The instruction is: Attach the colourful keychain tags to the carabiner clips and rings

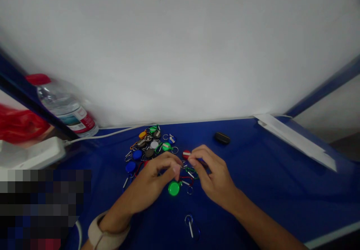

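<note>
On the blue table (267, 178), my left hand (153, 184) and my right hand (212, 175) meet fingertip to fingertip in pinches. Between them they work a small metal ring with a green clip (191, 172) and a red clip beside it. A round green key tag (173, 188) lies just under my left fingers. A red tag (186, 154) sits just beyond my right fingertips. Behind my hands lies a pile of key tags (149, 146) in blue, black, orange, green and white, with split rings.
A blue clip with a ring (190, 224) lies near the front edge. A small black object (222, 137) sits at the back. At the left stand a water bottle (66, 109), a white power strip (33, 152) and its cable. White strips (295, 139) lie at the right.
</note>
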Action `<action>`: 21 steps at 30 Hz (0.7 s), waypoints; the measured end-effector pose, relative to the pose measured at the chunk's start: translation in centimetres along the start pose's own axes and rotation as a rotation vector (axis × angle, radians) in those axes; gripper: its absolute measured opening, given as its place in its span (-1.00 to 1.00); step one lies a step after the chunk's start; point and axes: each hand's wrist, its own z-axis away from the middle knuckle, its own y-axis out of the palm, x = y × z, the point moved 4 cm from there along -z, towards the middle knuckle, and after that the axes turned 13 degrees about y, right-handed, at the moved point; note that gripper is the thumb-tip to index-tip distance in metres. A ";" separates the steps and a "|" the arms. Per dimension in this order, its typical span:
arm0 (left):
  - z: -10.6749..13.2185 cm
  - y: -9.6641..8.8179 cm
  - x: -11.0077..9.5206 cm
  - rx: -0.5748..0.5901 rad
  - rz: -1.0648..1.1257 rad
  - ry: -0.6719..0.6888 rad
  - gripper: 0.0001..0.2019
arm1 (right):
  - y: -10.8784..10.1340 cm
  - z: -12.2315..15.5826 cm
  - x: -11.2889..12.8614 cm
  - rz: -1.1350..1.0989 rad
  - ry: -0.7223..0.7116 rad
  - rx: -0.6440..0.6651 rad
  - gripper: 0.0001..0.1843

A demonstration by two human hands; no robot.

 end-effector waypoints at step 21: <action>0.0 -2.8 -1.1 -0.124 -0.134 0.095 -0.80 | 1.4 0.7 -0.4 0.211 -0.073 0.344 -0.85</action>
